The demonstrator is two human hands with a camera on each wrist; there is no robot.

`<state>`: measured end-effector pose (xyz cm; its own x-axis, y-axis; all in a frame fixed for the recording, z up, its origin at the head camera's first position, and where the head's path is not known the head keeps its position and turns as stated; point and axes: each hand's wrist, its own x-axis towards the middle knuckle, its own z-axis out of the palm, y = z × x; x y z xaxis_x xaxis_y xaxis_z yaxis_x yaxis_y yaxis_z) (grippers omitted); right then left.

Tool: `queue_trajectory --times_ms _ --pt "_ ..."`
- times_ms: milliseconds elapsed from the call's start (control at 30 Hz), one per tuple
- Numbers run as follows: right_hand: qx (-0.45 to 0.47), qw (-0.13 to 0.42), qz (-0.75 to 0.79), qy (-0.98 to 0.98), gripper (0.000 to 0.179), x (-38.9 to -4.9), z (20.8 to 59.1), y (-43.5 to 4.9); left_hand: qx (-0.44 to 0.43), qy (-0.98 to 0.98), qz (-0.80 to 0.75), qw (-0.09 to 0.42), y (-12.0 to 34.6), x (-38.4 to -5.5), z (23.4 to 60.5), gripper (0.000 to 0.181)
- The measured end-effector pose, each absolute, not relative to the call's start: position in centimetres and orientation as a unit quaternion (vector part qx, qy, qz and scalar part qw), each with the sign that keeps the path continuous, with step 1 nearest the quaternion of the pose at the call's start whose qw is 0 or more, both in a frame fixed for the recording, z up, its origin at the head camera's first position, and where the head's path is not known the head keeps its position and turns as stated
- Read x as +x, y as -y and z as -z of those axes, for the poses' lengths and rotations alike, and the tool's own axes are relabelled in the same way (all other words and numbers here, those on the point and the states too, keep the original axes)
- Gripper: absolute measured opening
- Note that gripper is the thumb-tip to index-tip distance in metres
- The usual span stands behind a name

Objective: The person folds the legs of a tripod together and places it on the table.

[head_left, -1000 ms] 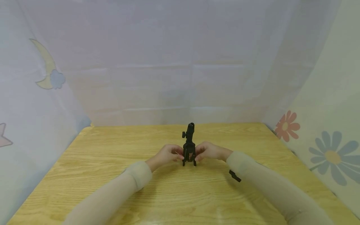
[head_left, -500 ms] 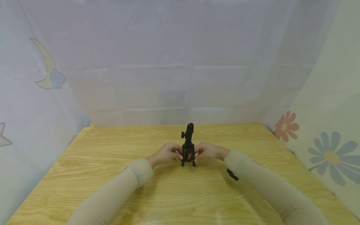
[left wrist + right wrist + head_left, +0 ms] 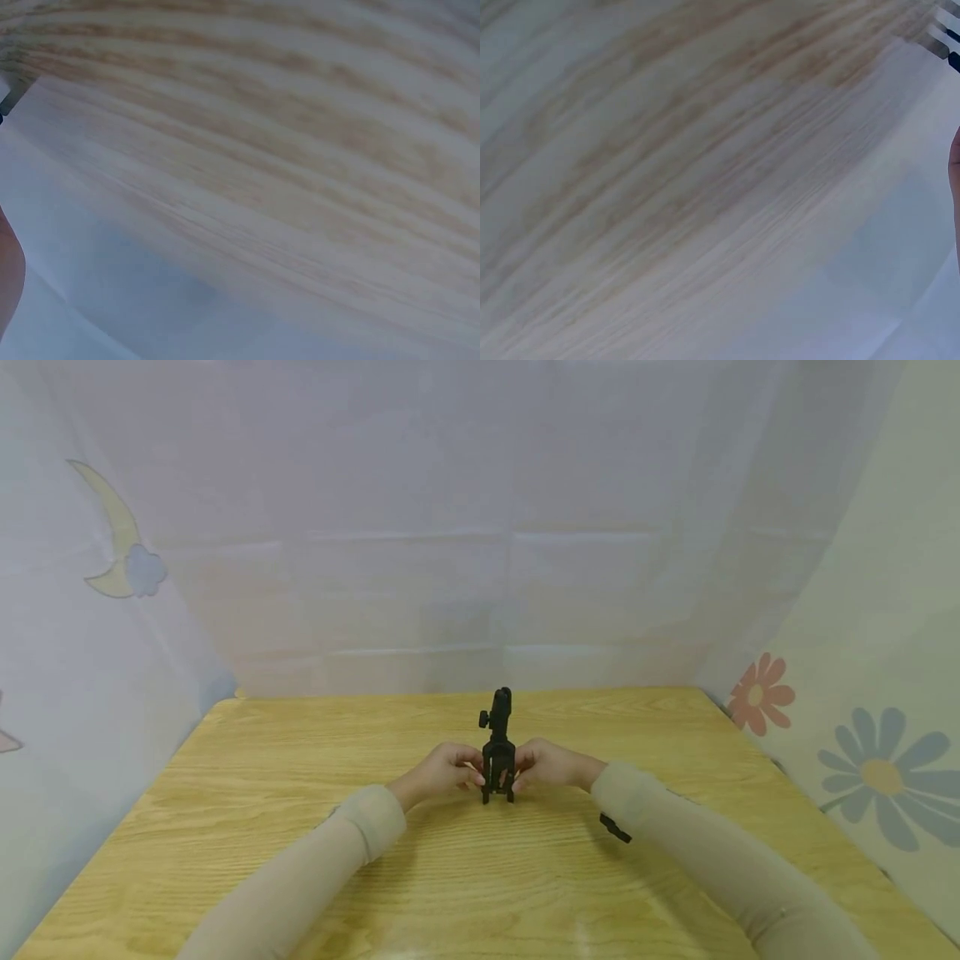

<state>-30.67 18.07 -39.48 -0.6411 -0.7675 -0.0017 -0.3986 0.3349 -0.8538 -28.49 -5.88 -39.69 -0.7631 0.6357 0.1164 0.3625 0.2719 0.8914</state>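
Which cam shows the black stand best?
Head view: it frames the black stand nearly whole, side knob included. Left wrist has only a dark speck at its left edge, right wrist dark bits upper right; can't confirm either is the stand.

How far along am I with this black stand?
Done, it seems: the black stand is upright on the table, legs down. In hand: your left hand and right hand hold its lower part from either side. Left: letting go, at least, since both hands are on it; whether its legs need more adjusting, I can't tell.
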Motion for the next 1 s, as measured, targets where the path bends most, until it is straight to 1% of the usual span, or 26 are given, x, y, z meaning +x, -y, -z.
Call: queue_trajectory --times_ms 200,467,667,867,1000 --pt "-0.355 0.206 0.46 -0.787 0.018 -30.33 39.44 -18.03 0.316 -0.788 -0.511 0.133 5.84 -28.63 39.77 0.01" --pt "-0.362 0.202 0.463 -0.784 0.013 -30.04 39.5 -17.92 0.311 -0.794 -0.506 0.13 5.8 -28.58 39.83 0.01" --pt "-0.356 0.198 0.47 -0.783 0.016 -29.94 39.48 -17.83 0.306 -0.799 -0.5 0.13 5.81 -28.62 39.72 0.013" --pt "-0.343 0.189 0.468 -0.792 0.018 -30.03 39.73 -17.98 0.318 -0.806 -0.486 0.117 5.66 -28.64 39.81 0.006" --pt "-0.346 0.185 0.485 -0.782 0.022 -30.09 39.89 -18.09 0.318 -0.808 -0.483 0.112 5.56 -28.58 39.88 0.006"
